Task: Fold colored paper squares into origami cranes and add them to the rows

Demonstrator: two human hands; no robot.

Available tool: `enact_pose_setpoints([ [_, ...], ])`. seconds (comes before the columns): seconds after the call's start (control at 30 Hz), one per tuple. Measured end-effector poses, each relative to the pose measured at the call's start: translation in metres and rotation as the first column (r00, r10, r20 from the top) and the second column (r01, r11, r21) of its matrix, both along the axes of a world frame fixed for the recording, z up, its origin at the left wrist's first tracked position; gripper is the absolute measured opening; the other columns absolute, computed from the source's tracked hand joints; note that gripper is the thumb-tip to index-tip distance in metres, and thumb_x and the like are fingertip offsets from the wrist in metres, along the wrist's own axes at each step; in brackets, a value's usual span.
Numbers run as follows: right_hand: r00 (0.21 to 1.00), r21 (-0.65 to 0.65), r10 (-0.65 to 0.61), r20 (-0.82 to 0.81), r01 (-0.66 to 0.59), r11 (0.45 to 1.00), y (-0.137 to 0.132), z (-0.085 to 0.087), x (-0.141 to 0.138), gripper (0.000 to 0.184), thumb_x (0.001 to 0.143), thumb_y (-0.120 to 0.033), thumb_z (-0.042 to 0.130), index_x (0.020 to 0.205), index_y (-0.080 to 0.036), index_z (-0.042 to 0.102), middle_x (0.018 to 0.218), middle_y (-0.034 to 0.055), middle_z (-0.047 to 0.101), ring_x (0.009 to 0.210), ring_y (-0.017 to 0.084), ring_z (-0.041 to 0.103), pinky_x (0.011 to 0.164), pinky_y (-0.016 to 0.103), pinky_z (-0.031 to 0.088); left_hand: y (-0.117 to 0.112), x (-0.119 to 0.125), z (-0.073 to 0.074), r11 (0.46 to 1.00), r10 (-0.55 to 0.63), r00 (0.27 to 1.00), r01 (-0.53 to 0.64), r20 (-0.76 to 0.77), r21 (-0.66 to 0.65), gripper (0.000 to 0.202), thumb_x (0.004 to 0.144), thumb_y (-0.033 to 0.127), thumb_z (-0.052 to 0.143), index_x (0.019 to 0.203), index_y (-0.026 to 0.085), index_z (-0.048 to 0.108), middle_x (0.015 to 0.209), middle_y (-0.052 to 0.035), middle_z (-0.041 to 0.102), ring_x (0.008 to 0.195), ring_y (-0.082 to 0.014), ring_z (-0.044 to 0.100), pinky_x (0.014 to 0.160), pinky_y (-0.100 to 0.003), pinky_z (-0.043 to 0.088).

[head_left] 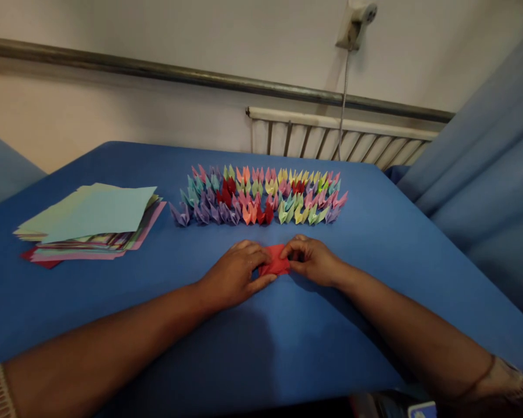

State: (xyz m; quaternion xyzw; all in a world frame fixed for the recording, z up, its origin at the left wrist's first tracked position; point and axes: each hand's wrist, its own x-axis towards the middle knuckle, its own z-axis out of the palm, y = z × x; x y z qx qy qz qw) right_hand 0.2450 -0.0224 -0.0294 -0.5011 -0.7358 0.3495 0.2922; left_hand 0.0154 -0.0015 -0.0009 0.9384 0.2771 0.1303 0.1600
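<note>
A small folded piece of red paper [275,261] lies on the blue tabletop between my two hands. My left hand [239,270] grips its left side, the thumb along the near edge and the fingers over the top. On the right side, my right hand [310,259] pinches the paper between thumb and fingers. Just beyond the hands stand several rows of folded paper cranes [257,197] in purple, teal, red, pink, yellow and green. The underside of the red paper is hidden.
To the left lies a loose stack of coloured paper sheets [100,212], pale blue on top. Behind the table [192,354] are a wall rail [178,72], a radiator [331,130] and a socket with a plug and cable [355,26]. A blue curtain [483,145] hangs at the right.
</note>
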Motion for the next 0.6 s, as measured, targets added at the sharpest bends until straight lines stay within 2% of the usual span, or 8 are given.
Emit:
enact_pose_setpoints([
  [0.07,0.999,0.053,0.033,-0.010,-0.032,0.998,0.000,0.001,0.000,0.012,0.077,-0.012,0.068,0.085,-0.021,0.069,0.083,-0.0006,0.052,0.076,0.013,0.054,0.074,0.028,0.046,0.001,0.000,-0.002,1.000,0.012,1.000,-0.012,-0.003,-0.012,0.025,0.091,0.042,0.058,0.093,0.018,0.064,0.089,-0.0057,0.062,0.088,-0.0226,0.055,0.082,-0.037,0.043],
  [0.2,0.993,0.119,0.106,-0.051,-0.099,0.988,0.004,0.001,0.002,0.006,0.081,-0.017,0.068,0.084,-0.022,0.070,0.094,0.0020,0.055,0.092,0.015,0.057,0.086,0.032,0.047,0.001,0.000,-0.003,0.999,0.016,1.000,-0.015,0.026,-0.042,0.016,0.094,0.030,0.053,0.088,0.018,0.063,0.088,-0.0046,0.062,0.087,-0.0208,0.054,0.083,-0.036,0.042],
  [0.37,0.999,0.154,0.014,-0.048,-0.006,0.988,0.009,-0.007,-0.002,0.008,0.083,-0.018,0.068,0.075,-0.020,0.065,0.085,0.0008,0.057,0.084,0.015,0.058,0.081,0.032,0.047,0.000,0.002,-0.003,0.995,0.041,0.996,-0.033,0.082,-0.094,0.010,0.091,0.022,0.054,0.086,0.018,0.062,0.088,-0.0042,0.063,0.086,-0.0200,0.053,0.082,-0.036,0.043],
  [0.5,0.998,0.195,-0.049,0.042,0.040,0.980,0.009,-0.008,-0.009,0.011,0.081,-0.016,0.069,0.073,-0.020,0.062,0.082,0.0005,0.058,0.081,0.015,0.057,0.080,0.032,0.047,0.000,0.003,-0.004,0.992,0.078,0.992,-0.068,0.096,-0.108,0.005,0.087,0.018,0.057,0.084,0.018,0.061,0.087,-0.0036,0.062,0.085,-0.0199,0.053,0.080,-0.035,0.044],
  [0.6,0.991,0.239,-0.061,0.118,0.032,0.970,0.008,-0.005,-0.010,0.006,0.081,-0.017,0.069,0.083,-0.020,0.064,0.090,0.0029,0.060,0.089,0.018,0.057,0.084,0.034,0.047,0.001,0.002,-0.004,0.996,0.039,0.995,-0.031,0.087,-0.089,0.007,0.089,0.019,0.056,0.090,0.018,0.063,0.091,-0.0045,0.064,0.090,-0.0206,0.054,0.084,-0.036,0.044],
])
